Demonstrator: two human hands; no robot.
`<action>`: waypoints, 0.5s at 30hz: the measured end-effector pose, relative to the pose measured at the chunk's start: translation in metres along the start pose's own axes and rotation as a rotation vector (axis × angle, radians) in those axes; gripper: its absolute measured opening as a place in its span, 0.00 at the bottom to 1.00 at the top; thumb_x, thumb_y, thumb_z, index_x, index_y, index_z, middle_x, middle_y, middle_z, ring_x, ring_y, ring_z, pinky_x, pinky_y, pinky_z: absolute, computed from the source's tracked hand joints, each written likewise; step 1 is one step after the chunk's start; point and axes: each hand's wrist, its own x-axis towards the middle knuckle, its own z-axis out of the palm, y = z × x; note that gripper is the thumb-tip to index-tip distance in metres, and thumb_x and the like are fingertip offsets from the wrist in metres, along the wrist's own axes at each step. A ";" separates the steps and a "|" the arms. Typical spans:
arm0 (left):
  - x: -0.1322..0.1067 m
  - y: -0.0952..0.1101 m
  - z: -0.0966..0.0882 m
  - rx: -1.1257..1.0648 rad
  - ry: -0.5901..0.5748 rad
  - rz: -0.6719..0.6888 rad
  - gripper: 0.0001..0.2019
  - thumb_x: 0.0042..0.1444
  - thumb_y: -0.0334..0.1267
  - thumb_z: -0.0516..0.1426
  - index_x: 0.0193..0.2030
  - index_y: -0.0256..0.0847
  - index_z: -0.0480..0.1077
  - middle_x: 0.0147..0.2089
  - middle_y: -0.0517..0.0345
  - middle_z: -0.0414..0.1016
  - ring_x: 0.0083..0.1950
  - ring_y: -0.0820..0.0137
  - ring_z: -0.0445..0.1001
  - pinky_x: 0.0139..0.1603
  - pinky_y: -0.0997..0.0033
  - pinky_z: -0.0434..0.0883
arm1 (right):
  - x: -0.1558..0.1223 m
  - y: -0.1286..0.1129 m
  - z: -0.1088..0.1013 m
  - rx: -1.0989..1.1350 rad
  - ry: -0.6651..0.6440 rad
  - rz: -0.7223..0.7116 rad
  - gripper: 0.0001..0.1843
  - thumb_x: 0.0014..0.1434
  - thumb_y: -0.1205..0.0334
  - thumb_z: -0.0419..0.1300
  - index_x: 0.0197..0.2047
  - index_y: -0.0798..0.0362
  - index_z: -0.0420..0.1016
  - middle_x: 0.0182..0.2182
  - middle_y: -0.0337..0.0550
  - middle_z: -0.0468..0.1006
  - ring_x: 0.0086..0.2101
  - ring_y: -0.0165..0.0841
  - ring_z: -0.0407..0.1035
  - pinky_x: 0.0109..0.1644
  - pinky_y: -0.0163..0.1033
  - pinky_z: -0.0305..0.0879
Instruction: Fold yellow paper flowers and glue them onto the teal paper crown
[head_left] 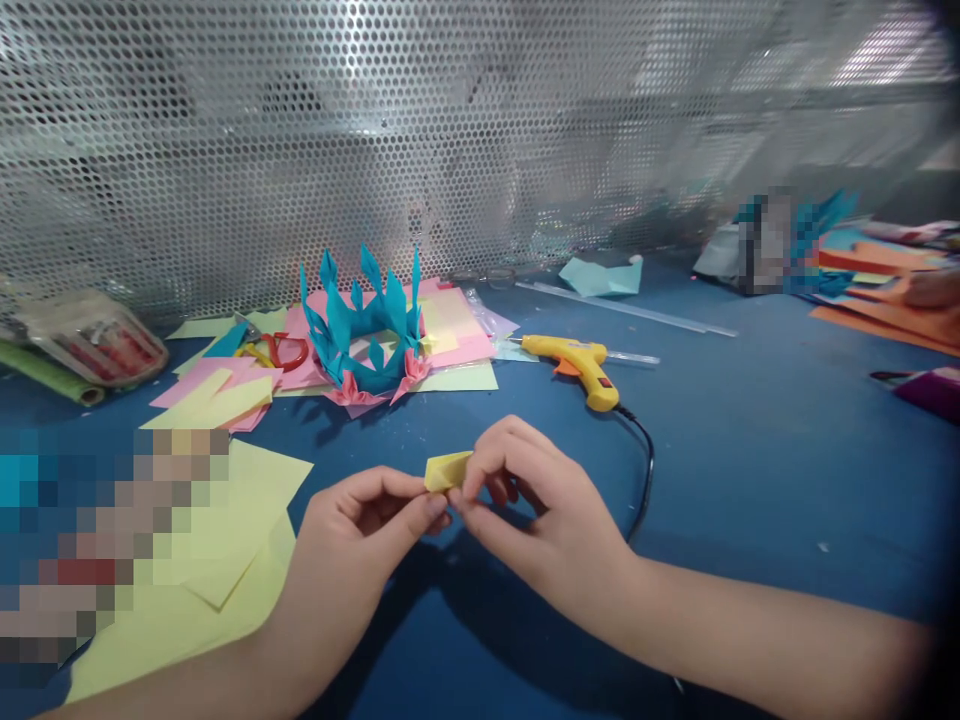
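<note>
Paper fold (448, 470) (yellow, part hidden), pinched by left hand (360, 525), right hand (536, 510) — forearms (750, 630) cropped.

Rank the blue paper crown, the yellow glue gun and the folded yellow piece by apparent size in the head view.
1. blue paper crown
2. yellow glue gun
3. folded yellow piece, smallest though nearest the camera

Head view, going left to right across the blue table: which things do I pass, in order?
Clear plastic packet → blue paper crown → small folded yellow paper → yellow glue gun → orange paper sheets.
</note>
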 end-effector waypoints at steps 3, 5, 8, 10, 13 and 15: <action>-0.001 -0.003 -0.001 0.003 0.031 0.057 0.04 0.43 0.34 0.69 0.22 0.44 0.79 0.24 0.65 0.79 0.27 0.75 0.75 0.32 0.82 0.73 | 0.001 0.000 0.000 0.029 -0.021 -0.018 0.07 0.56 0.73 0.60 0.32 0.51 0.73 0.28 0.36 0.71 0.26 0.25 0.65 0.29 0.30 0.66; 0.000 -0.004 -0.001 0.019 0.037 0.078 0.04 0.43 0.34 0.69 0.22 0.44 0.78 0.24 0.66 0.78 0.27 0.75 0.74 0.32 0.82 0.73 | 0.000 0.000 0.001 0.051 -0.024 -0.010 0.06 0.56 0.72 0.61 0.33 0.52 0.73 0.29 0.37 0.74 0.27 0.25 0.68 0.31 0.30 0.68; 0.002 -0.004 -0.002 0.053 0.035 0.078 0.04 0.41 0.36 0.69 0.22 0.44 0.79 0.24 0.64 0.79 0.28 0.73 0.75 0.32 0.80 0.73 | 0.000 0.002 0.004 0.083 -0.014 0.037 0.05 0.55 0.72 0.61 0.32 0.52 0.74 0.29 0.37 0.77 0.27 0.25 0.71 0.32 0.30 0.70; 0.004 -0.005 -0.002 0.060 0.040 0.058 0.03 0.41 0.38 0.69 0.23 0.45 0.80 0.26 0.63 0.81 0.29 0.72 0.76 0.34 0.79 0.73 | 0.000 0.003 0.005 0.109 -0.002 0.085 0.05 0.54 0.71 0.62 0.32 0.52 0.76 0.29 0.38 0.79 0.27 0.26 0.72 0.32 0.30 0.71; 0.006 -0.007 -0.004 0.064 0.035 0.017 0.04 0.40 0.40 0.69 0.23 0.45 0.80 0.26 0.62 0.81 0.29 0.71 0.76 0.34 0.78 0.73 | 0.000 0.004 0.006 0.170 -0.004 0.189 0.03 0.53 0.69 0.65 0.32 0.52 0.78 0.29 0.38 0.81 0.27 0.28 0.75 0.33 0.31 0.74; 0.007 -0.008 -0.005 0.065 0.034 0.009 0.05 0.40 0.40 0.70 0.23 0.45 0.80 0.26 0.62 0.81 0.29 0.72 0.75 0.33 0.78 0.72 | 0.000 0.004 0.006 0.217 -0.006 0.248 0.01 0.53 0.66 0.67 0.32 0.52 0.80 0.29 0.39 0.82 0.28 0.29 0.77 0.35 0.32 0.76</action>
